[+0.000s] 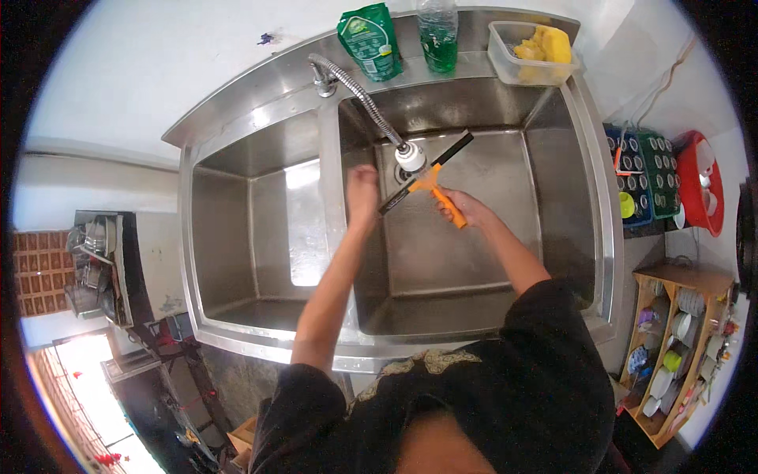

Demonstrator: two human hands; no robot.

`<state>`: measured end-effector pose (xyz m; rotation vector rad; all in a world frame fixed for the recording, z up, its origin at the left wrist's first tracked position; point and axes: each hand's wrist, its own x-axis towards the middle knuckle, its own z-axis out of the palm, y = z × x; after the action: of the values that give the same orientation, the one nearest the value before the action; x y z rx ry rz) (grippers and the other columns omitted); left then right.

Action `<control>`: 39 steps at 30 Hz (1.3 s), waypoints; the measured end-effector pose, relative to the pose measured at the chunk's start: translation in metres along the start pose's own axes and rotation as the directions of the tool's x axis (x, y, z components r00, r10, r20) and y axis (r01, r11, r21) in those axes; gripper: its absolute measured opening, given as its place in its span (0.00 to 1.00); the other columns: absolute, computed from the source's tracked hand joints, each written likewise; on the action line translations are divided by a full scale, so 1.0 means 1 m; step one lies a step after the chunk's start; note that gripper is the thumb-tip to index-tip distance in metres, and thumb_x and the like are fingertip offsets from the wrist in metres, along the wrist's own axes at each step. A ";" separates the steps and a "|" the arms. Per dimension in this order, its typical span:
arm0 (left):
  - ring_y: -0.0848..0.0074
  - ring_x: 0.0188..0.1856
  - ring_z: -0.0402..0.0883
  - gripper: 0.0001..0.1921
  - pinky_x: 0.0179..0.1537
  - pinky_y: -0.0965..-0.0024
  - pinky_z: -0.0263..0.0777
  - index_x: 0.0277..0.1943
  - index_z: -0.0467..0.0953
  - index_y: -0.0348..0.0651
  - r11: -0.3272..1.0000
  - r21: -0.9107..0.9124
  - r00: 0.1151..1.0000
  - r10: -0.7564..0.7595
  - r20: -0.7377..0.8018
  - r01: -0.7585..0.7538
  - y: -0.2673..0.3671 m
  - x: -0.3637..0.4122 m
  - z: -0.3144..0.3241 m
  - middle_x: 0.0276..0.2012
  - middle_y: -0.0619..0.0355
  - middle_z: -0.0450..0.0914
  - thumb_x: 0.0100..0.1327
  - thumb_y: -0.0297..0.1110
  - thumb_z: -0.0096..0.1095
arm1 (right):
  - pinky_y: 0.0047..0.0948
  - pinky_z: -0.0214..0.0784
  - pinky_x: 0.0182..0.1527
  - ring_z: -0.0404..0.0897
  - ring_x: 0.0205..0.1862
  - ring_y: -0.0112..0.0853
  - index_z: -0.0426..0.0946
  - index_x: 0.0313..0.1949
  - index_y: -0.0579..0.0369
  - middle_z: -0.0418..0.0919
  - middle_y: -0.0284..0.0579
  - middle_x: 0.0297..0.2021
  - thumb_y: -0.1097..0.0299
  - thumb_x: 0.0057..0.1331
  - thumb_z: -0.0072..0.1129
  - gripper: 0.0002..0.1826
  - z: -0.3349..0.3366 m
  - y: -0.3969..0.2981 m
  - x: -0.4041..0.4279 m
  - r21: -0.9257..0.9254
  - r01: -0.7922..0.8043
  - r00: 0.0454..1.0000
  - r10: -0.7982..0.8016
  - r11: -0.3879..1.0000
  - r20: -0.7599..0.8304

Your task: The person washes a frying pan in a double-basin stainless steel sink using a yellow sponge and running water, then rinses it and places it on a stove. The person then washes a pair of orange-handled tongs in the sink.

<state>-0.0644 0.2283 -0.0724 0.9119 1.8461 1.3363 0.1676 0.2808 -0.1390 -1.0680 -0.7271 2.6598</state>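
My right hand point(465, 208) is closed around the orange handle of a squeegee point(448, 206) over the right basin of a stainless steel sink point(462, 249). The squeegee's black blade slants beneath the white head of a flexible metal faucet point(379, 112), near the drain point(404, 173). Left of the blade, beside the divider between the two basins, is my left hand point(362, 185). It is blurred; its fingers look curled, and whether anything is in them cannot be made out.
On the sink's back ledge stand a green refill pouch point(370, 44), a plastic bottle with green liquid point(439, 44) and a clear tub point(527, 74) with yellow sponges. Glass crates point(660, 172) and a red basin point(690, 183) sit at right, above a wooden dish rack point(666, 349).
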 end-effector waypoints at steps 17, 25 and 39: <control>0.82 0.26 0.76 0.11 0.27 0.77 0.70 0.34 0.78 0.37 0.987 -0.158 0.977 0.034 0.212 0.000 -0.011 -0.002 0.096 0.26 0.61 0.80 0.52 0.35 0.69 | 0.20 0.57 0.15 0.63 0.14 0.18 0.73 0.37 0.54 0.67 0.31 0.18 0.49 0.68 0.43 0.20 -0.018 0.009 -0.043 -0.693 -0.152 0.988 0.133 0.705 -0.081; 0.82 0.29 0.74 0.08 0.32 0.76 0.68 0.34 0.76 0.36 0.990 -0.134 0.923 0.020 0.383 0.034 -0.026 -0.030 0.077 0.26 0.61 0.78 0.56 0.31 0.65 | 0.17 0.53 0.14 0.60 0.15 0.17 0.74 0.44 0.56 0.65 0.30 0.20 0.49 0.68 0.44 0.22 -0.015 -0.004 -0.054 -0.470 -0.097 0.995 0.072 0.877 -0.071; 0.83 0.30 0.74 0.11 0.31 0.76 0.68 0.38 0.78 0.36 0.968 -0.238 0.958 -0.007 0.287 0.079 -0.020 -0.008 0.079 0.30 0.62 0.80 0.53 0.32 0.68 | 0.20 0.53 0.13 0.59 0.13 0.19 0.76 0.42 0.57 0.62 0.30 0.15 0.53 0.69 0.43 0.20 0.004 -0.005 -0.060 -0.699 -0.186 0.980 0.186 0.690 -0.077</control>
<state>0.0024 0.2558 -0.1099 0.8740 1.4366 1.2983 0.2085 0.2630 -0.0983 -1.3519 -1.8336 2.5616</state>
